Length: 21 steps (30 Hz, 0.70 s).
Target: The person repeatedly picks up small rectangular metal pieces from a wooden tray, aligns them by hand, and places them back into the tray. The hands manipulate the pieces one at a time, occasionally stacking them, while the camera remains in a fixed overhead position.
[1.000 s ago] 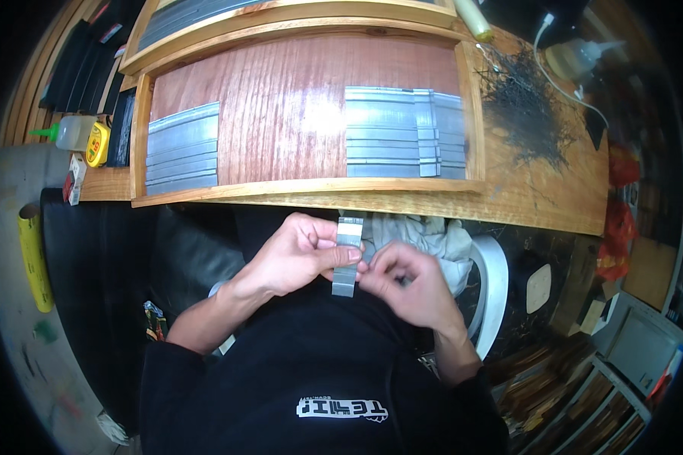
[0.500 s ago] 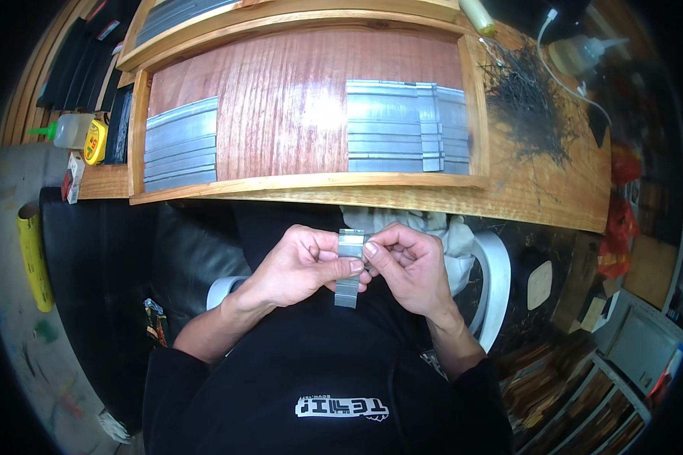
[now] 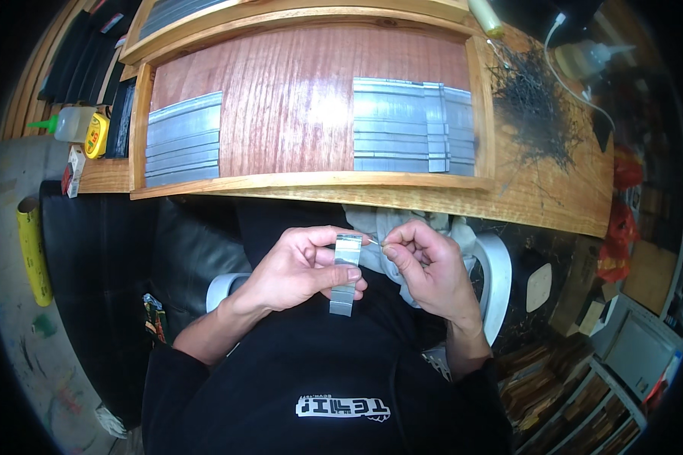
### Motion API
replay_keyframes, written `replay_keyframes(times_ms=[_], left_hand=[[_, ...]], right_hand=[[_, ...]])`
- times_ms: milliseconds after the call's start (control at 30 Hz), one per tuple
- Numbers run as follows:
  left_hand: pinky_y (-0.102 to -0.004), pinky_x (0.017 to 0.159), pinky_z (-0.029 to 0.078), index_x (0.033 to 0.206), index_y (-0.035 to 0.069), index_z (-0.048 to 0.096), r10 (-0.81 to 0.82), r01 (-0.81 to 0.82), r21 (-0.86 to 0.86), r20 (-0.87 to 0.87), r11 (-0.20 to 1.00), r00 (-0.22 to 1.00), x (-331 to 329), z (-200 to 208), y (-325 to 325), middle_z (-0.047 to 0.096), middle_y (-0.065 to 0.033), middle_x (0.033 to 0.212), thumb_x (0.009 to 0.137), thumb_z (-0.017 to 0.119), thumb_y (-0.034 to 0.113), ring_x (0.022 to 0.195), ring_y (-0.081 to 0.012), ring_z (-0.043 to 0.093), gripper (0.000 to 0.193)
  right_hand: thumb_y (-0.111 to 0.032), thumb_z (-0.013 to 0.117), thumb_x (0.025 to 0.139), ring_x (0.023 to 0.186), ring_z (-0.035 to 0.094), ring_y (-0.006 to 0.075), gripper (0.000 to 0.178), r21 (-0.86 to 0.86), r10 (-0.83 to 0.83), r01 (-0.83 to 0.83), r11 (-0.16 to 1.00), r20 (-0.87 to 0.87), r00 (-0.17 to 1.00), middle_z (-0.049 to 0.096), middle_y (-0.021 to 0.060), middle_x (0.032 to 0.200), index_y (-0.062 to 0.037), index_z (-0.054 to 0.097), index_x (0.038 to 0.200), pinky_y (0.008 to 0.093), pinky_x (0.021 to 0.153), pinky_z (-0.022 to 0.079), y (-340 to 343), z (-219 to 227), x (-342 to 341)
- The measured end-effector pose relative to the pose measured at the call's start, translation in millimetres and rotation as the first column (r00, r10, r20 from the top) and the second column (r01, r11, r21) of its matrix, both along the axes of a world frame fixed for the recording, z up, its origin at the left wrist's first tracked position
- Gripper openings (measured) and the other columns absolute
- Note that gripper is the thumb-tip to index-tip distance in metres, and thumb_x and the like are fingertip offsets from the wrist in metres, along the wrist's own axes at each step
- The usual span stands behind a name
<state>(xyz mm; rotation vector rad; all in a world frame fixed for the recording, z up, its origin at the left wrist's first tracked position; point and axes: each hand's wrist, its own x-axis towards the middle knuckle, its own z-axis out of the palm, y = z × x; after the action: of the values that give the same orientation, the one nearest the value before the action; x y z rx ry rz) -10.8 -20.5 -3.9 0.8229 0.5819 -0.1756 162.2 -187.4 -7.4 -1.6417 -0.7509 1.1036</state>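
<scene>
A segmented silver metal strip [image 3: 343,292] hangs upright in front of my body. My left hand [image 3: 303,265] is closed on it, the thumb across its face and the fingers behind. To its right, my right hand [image 3: 432,265] pinches a thin metal pin [image 3: 374,242] between thumb and forefinger. The pin points left toward the strip's upper right edge; whether its tip touches the strip or a left fingertip, I cannot tell.
Beyond my hands, a shallow wooden tray [image 3: 311,181] holds flat silver metal strips [image 3: 402,125] at both ends. A tangle of thin dark wires [image 3: 535,106] lies right of it. A yellow tape measure [image 3: 96,136] and a squeeze bottle [image 3: 72,123] stand left.
My right hand has drawn off to the right, away from the strip, and the pin now shows in its fingertips. The left hand and strip have shifted slightly left and down.
</scene>
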Motion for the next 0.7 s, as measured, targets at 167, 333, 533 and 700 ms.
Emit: replay_keyframes(times_ms=[167, 333, 533, 700], left_hand=[[-0.03, 0.072, 0.066, 0.141, -0.001, 0.06, -0.034, 0.034, 0.007, 0.013, 0.999, 0.999, -1, -1, -1, 0.079, -0.017, 0.099, 0.098, 0.069, -0.002, 0.09, -0.0239, 0.079, 0.043], [-0.0294, 0.071, 0.066, 0.141, 0.0, 0.06, -0.047, 0.047, -0.006, 0.014, 0.999, 0.999, -2, -3, -1, 0.079, -0.0155, 0.098, 0.098, 0.069, -0.003, 0.089, -0.0238, 0.079, 0.043], [-0.0287, 0.074, 0.065, 0.132, 0.002, 0.065, -0.101, 0.101, -0.011, 0.0, 0.995, 0.995, -1, -6, -5, 0.079, -0.011, 0.1, 0.1, 0.069, 0.001, 0.091, -0.0187, 0.078, 0.032], [-0.0286, 0.073, 0.064, 0.127, 0.001, 0.067, -0.091, 0.091, -0.024, 0.005, 0.996, 0.996, -1, -7, -6, 0.079, -0.0102, 0.099, 0.1, 0.07, 0.003, 0.09, -0.018, 0.078, 0.027]], right_hand=[[-0.004, 0.076, 0.093, 0.062, 0.058, 0.0084, 0.008, 0.016, 0.033, -0.037, 0.999, 0.205, 0.978, 0.068, 0.0045, 0.082, 0.0012, 0.073, 0.099, 0.0258, 0.057, 0.045, 7, 10, 2], [-0.004, 0.077, 0.093, 0.062, 0.059, 0.0094, 0.009, 0.032, 0.053, -0.063, 0.997, 0.262, 0.964, 0.069, 0.0054, 0.083, 0.001, 0.073, 0.099, 0.0258, 0.057, 0.046, 9, 12, 3], [-0.004, 0.078, 0.092, 0.064, 0.065, 0.0111, 0.01, 0.014, 0.036, -0.04, 0.999, 0.208, 0.977, 0.069, 0.0073, 0.084, 0.0016, 0.07, 0.097, 0.0259, 0.057, 0.049, 12, 11, 0], [-0.002, 0.077, 0.091, 0.066, 0.067, 0.0136, 0.011, 0.003, 0.074, -0.076, 0.997, 0.185, 0.98, 0.069, 0.0084, 0.086, 0.0013, 0.068, 0.095, 0.0273, 0.059, 0.051, 18, 12, 0]])
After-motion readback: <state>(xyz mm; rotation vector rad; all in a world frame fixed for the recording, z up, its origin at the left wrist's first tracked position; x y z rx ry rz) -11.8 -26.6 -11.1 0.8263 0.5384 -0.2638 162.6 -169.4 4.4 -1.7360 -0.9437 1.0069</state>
